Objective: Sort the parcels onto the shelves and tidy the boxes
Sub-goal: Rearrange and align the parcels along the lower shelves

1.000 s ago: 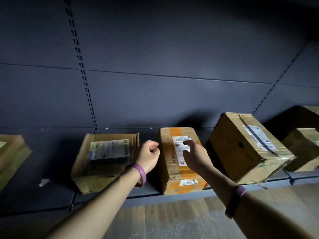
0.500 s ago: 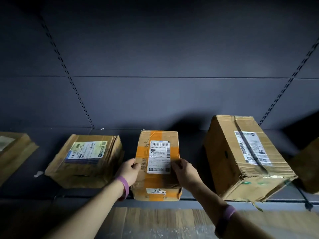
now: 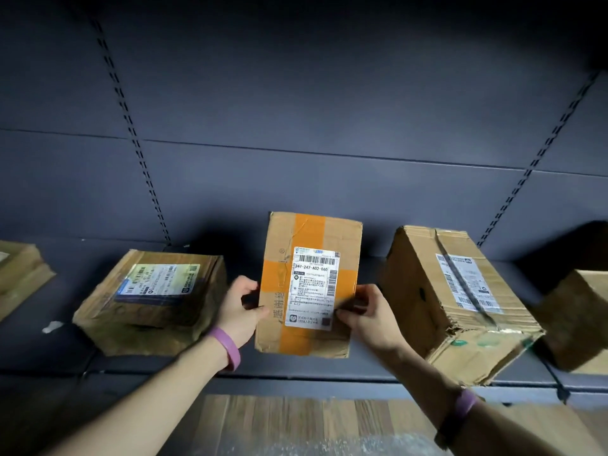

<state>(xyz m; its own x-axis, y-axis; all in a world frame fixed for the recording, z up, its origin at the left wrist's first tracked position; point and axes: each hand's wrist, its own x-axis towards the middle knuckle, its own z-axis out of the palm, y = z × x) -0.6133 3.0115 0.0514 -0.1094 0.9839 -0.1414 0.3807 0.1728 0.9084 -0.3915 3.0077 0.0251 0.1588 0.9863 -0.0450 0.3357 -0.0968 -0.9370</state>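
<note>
Left hand (image 3: pixel 240 311), right hand (image 3: pixel 368 315) now grip orange-taped parcel (image 3: pixel 309 284), tipped toward camera.

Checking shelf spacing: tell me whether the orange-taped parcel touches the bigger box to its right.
No, the orange-taped parcel stands apart from the bigger box, with the right hand and dark shelf showing between them.

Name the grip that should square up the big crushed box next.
Right, probably. The right grip pinches the taped box on the side facing the big box; the left grip holds the far side, with the taped box in its way.
</note>
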